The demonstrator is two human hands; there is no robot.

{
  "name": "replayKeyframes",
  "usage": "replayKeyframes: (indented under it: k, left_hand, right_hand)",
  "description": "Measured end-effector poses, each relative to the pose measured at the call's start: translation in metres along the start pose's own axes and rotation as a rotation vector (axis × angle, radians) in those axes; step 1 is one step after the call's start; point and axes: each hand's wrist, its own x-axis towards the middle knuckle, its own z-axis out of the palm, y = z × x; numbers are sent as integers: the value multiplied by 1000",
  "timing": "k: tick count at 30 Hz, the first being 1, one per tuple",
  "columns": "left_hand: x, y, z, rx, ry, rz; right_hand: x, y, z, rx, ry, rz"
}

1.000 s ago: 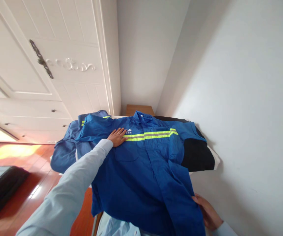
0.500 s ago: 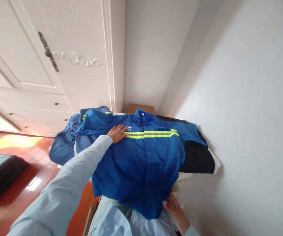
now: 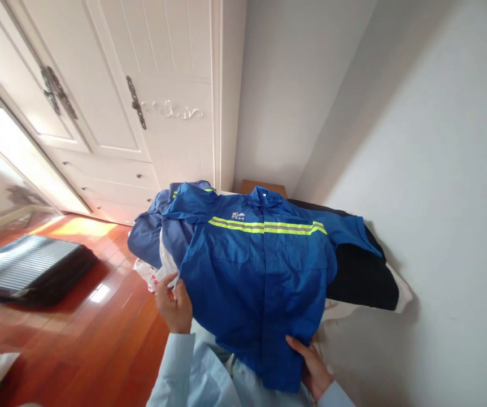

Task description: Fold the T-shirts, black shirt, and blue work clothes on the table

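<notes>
A blue short-sleeved work shirt [image 3: 235,282] lies spread with its front up and collar away from me. A yellow-and-grey reflective band crosses its chest, with a white logo above. My left hand [image 3: 175,308] is at the shirt's left edge, fingers bent and thumb apart from them, beside some white plastic; no firm hold shows. My right hand [image 3: 314,367] grips the lower right edge near the hem, thumb on top and fingers hidden beneath the cloth.
Other blue clothing [image 3: 146,234] lies at the left, and a black cloth [image 3: 353,277] under the right sleeve. White wardrobe doors [image 3: 175,141] stand behind; a grey wall [image 3: 447,169] rises at the right. A black ribbed case [image 3: 35,265] rests on the red-brown floor [image 3: 112,328].
My left hand has left the chest band and come back to the shirt's lower left edge. My right hand now has its thumb over the cloth. The view has swung left.
</notes>
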Motion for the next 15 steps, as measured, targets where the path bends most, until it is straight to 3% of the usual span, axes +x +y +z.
replayKeyframes:
  k: [3, 7, 10, 15]
  left_hand:
    - [-7, -28, -18, -141, -397, -270]
    - [1, -36, -30, -409, -676, -576]
    - [6, -34, -39, -420, -763, -716]
    - [2, -30, -47, -487, -668, -797]
  right_hand:
    - [-18, -12, 8, -28, 27, -68]
    - [-44, -30, 11, 6, -32, -125]
    - [-55, -37, 6, 61, -23, -145]
    - [-43, -23, -4, 192, 134, -162]
